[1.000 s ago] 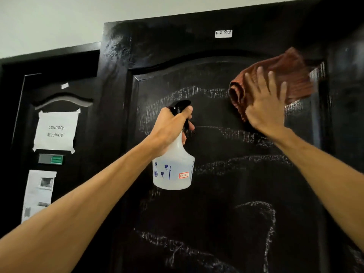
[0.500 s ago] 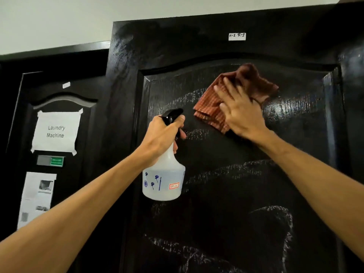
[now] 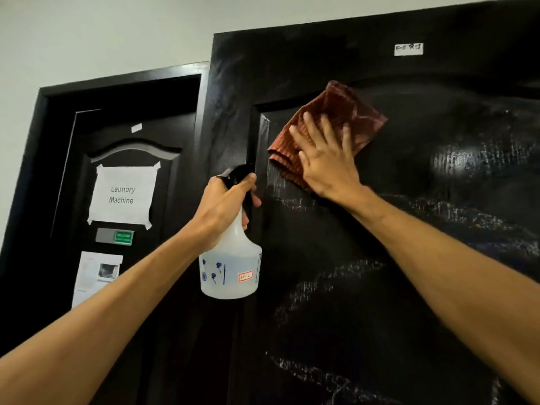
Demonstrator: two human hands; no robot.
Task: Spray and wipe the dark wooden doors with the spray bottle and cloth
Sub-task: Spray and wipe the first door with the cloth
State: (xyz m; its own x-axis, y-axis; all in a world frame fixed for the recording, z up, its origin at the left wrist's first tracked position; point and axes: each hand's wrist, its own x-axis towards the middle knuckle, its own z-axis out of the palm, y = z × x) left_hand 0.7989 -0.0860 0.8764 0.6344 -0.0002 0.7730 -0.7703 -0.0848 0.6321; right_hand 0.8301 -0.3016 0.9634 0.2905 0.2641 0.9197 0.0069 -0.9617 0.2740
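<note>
Two hands are working at the near dark door (image 3: 409,287). The left hand (image 3: 223,206) is gripping the spray bottle (image 3: 230,267) by its neck, fingers (image 3: 248,182) curling round the black trigger head, the bottle hanging upright before the door's left edge. The right hand (image 3: 324,159) is pressing the reddish cloth (image 3: 359,112) against the panel's upper left corner, fingers (image 3: 311,128) lying straight and spread over it. Farther left, a second door (image 3: 163,127) is carrying a "Laundry Machine" sign (image 3: 122,195).

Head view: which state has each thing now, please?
near door: whitish streaks across the panel.
far door: looks shut, sign taped on.
bottle: upright, held at the neck.
cloth: bunched, pressed on the near door.
left grip: curled round the bottle.
right grip: fingers straight, flat on the cloth.
</note>
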